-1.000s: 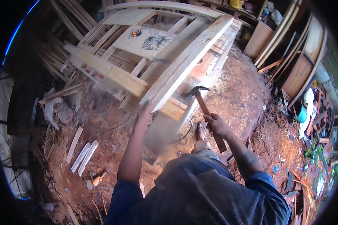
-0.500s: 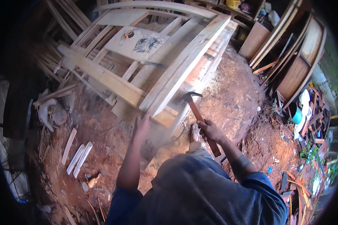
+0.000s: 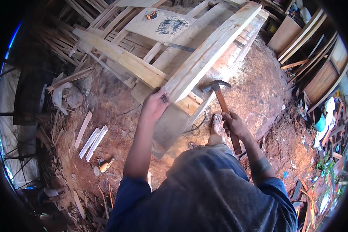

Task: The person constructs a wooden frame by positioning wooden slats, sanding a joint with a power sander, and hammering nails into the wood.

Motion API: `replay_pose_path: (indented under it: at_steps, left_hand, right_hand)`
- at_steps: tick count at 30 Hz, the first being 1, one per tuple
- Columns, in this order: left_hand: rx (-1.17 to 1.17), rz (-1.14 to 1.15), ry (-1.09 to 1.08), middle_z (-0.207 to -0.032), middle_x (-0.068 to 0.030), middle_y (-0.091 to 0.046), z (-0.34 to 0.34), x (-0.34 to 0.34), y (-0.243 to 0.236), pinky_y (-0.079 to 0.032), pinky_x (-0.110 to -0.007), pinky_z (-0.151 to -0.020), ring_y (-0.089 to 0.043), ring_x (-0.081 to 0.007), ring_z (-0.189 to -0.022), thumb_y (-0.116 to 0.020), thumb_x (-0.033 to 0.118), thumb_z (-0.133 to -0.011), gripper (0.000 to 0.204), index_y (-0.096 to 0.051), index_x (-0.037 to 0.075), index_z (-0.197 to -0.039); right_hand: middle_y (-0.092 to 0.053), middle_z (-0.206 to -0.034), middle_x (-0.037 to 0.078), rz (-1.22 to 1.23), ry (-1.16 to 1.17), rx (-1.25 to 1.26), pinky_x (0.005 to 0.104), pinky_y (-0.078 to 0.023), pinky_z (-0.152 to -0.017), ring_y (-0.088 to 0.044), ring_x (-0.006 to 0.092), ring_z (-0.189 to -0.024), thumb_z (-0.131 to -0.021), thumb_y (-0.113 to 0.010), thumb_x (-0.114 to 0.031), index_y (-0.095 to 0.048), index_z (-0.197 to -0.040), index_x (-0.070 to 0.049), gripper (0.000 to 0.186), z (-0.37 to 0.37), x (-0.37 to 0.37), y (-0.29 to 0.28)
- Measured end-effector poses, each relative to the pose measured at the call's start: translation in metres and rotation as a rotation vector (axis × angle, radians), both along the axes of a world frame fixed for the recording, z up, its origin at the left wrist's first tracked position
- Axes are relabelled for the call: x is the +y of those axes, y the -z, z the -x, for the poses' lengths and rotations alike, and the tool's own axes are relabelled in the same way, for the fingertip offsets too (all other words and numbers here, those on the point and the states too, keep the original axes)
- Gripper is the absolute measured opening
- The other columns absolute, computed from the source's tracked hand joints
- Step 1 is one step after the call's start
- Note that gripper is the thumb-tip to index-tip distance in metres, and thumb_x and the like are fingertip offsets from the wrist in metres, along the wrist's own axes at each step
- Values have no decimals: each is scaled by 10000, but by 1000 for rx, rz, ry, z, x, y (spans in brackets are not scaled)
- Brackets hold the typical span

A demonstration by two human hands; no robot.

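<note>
My right hand (image 3: pixel 236 125) is closed round the wooden handle of a claw hammer (image 3: pixel 222 99), its metal head raised beside the wooden frame. My left hand (image 3: pixel 154 106) is at the near end of a pale timber beam (image 3: pixel 212 52). Its fingers are closed on a few small dark pieces (image 3: pixel 165 98) that look like nails. This beam meets a second, yellowish beam (image 3: pixel 121 58) at the frame's near corner. A pile of dark nails (image 3: pixel 172 25) lies on a board (image 3: pixel 137 27) across the frame, next to an orange and black tape measure (image 3: pixel 151 15).
A dark flat tool (image 3: pixel 179 47), perhaps a saw blade, lies across the frame. White wood strips (image 3: pixel 93 143) rest on the dirt floor (image 3: pixel 255 85) at left. Curved wooden panels (image 3: pixel 324 79) lean at right, above scrap wood (image 3: pixel 338 127). My sandalled foot (image 3: pixel 216 123) stands below the hammer.
The view has shifted, so the frame sits higher and further right. My left hand has turned at the beam's end, and the dark pieces in its fingers now show. The hammer stays in my right hand.
</note>
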State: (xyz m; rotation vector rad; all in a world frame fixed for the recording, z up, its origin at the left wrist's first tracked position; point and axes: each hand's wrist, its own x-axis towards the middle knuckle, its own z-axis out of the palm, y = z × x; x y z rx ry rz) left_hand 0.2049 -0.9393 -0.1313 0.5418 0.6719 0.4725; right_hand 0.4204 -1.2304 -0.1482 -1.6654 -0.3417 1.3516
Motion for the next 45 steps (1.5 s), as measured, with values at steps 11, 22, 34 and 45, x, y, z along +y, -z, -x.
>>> replay_pose_path:
  at_steps: [11, 22, 34, 45]
  left_hand:
    - [685, -1237, 223, -783, -71, -675, -6, -1, -2, -502, -339, -629, -602, -161, -643, -750, 129, -877, 150, -690, -9, -880]
    - [523, -1176, 224, -801, -79, -690, -17, 8, 3, -527, -318, -741, -661, -155, -764, -647, 152, -960, 206, -674, -50, -933]
    - [459, -1217, 60, -914, -109, -747, -19, -14, 22, -532, -292, -733, -687, -159, -793, -672, 113, -949, 192, -736, -37, -1052]
    - [455, -1366, -6, -914, -109, -731, -18, -28, 26, -529, -308, -758, -682, -185, -837, -643, 31, -930, 143, -730, -41, -1018]
  right_hand:
    - [-520, -661, 8, -22, -11, -26, 297, -449, -480, -518, 121, -510, -1049, -535, -395, -545, -976, -38, 364, 2, 1, 4]
    - [-509, -636, 3, 26, -84, -184, 305, -439, -479, -516, 116, -513, -1041, -561, -343, -572, -978, -23, 326, -1, 7, -36]
    - [-523, -610, 92, -148, -304, -654, 356, -420, -495, -533, 190, -498, -1022, -608, -340, -562, -986, 11, 356, 3, 27, -126]
    - [-593, -672, 259, -223, -401, -908, 493, -460, -582, -624, 459, -645, -1007, -586, -207, -535, -995, 13, 226, 19, 57, -181]
